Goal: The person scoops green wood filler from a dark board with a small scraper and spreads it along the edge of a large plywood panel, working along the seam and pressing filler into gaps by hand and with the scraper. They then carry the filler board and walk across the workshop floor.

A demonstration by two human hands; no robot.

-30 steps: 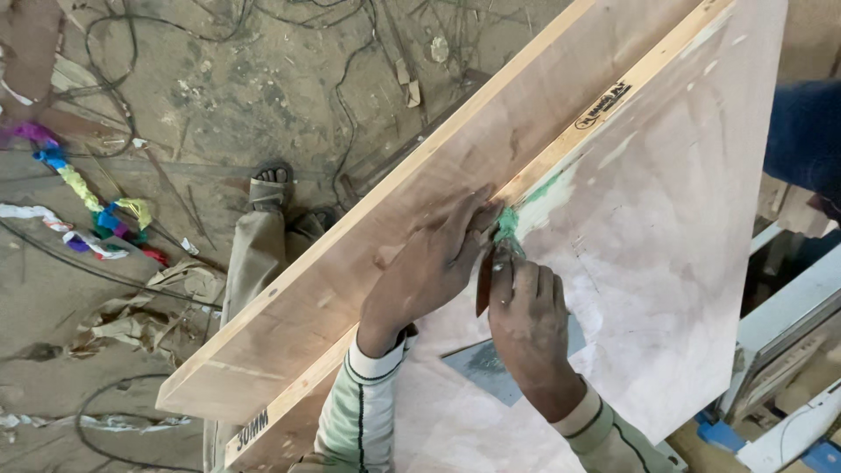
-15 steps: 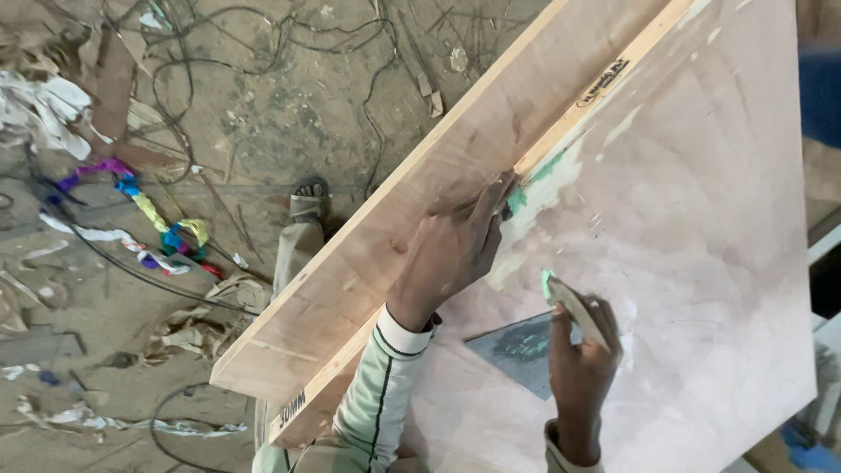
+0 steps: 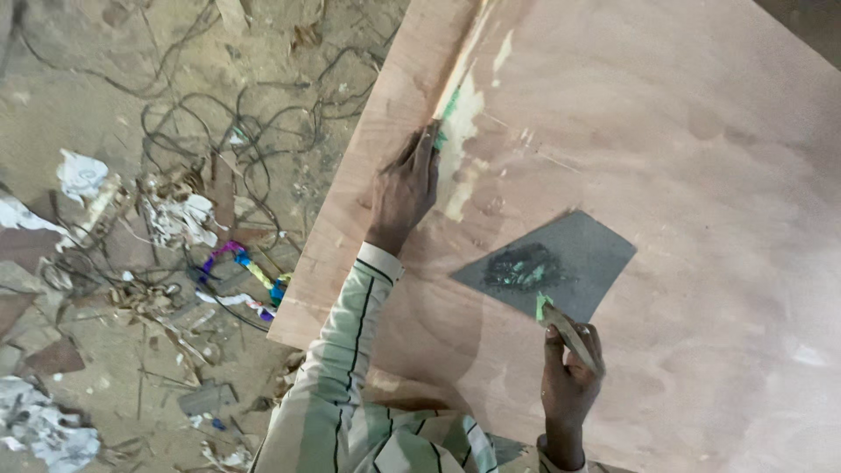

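My left hand (image 3: pixel 404 189) presses flat on a large plywood sheet (image 3: pixel 683 175), fingers resting along the seam where a narrower board (image 3: pixel 350 228) meets it. Pale filler with green streaks (image 3: pixel 459 123) is smeared along that seam just beyond my fingertips. My right hand (image 3: pixel 569 377) grips a small putty knife (image 3: pixel 561 322) with a dab of green paste on its tip, held just below a grey triangular plate (image 3: pixel 561 258). That plate lies on the plywood and carries a dark patch of mixed green paste.
The dusty floor at left is littered with tangled dark wires (image 3: pixel 219 131), crumpled paper scraps (image 3: pixel 175 215), a coloured twisted strip (image 3: pixel 245 267) and bits of debris. The board's lower corner (image 3: pixel 285 337) overhangs the floor.
My right hand has pulled back from the seam down to the grey plate with the putty knife. The view has shifted, and my left hand stays on the seam.
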